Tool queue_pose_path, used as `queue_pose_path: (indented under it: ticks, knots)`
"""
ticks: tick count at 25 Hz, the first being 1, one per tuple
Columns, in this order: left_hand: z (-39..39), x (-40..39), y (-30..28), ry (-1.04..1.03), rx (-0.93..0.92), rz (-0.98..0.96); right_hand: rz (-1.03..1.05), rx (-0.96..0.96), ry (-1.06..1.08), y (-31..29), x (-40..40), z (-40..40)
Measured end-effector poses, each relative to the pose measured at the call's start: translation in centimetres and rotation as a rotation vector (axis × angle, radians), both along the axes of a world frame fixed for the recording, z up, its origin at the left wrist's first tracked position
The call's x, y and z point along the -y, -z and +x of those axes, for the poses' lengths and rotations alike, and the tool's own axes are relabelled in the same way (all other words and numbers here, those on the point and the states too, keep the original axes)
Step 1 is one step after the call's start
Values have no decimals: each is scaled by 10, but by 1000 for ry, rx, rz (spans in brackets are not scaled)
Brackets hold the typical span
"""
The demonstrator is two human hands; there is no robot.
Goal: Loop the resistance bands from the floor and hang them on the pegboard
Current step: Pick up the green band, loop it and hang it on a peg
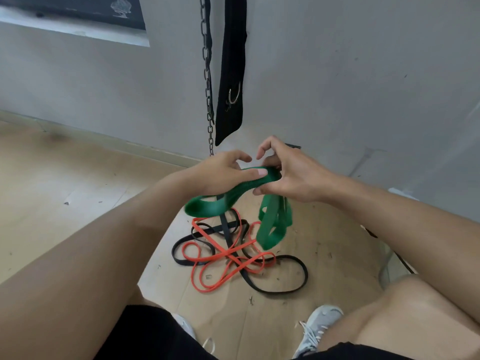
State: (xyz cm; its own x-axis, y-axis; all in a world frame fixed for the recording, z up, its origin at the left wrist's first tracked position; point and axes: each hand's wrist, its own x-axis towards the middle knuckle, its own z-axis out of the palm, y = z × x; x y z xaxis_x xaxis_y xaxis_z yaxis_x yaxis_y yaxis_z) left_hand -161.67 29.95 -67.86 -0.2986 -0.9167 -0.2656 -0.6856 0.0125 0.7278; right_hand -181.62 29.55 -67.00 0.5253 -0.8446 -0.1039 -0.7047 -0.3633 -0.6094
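Nearest, the person's bent knees and two grey shoes point(318, 331) frame a patch of wooden floor point(52, 193), which suggests a crouch that puts the bands within arm's reach.

On the floor between the shoes and the hands lie an orange band point(207, 258) and a black band point(293, 287). They cross each other several times in a loose tangle. Neither is touched, so both appear not yet looped.

Above that tangle, both hands hold a wide green band point(270, 224) clear of the floor. The left hand point(220, 175) grasps one fold, with the thumb pressed flat along the top of the strap and the fingers curled beneath; a short loop sags below and to the left of this hand. The right hand point(291, 170) pinches the gathered folds between thumb and fingers, and several loops hang down from it toward the tangle. Index finger and thumb of this hand arch above the strap. This grip likely keeps the finished coils stacked together while the left hand feeds in the remaining slack. The step in hand is judged to be coiling the green band, early in the task.

Beyond the hands, a dark metal chain point(206, 74) and a black strap point(231, 74) with a metal hook hang down against the grey wall point(363, 87). A dark panel point(78, 11) sits at the upper left; the pale mark on it cannot be read. The pegboard cannot be identified in this view.

No brand, label or legible writing appears on any band or shoe.
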Motion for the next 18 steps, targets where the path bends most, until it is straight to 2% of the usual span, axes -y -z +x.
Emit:
queue_pose_path:
  ticks: [3,6,8,15,18]
  knots:
    - [1,1,-2,3,-135,-45,5,30,18,3,-1,-1]
    - [2,-2,-9,-30,-295,-116,98,163,53,8,0,1]
    - [1,-4,-13,-46,-341,-162,114,159,22,17,1,2]
    - [5,-3,-17,-208,-321,-292,62,43,87,36,10,0]
    - [2,-3,-16,-238,-253,-362,29,-45,128,45,17,-4]
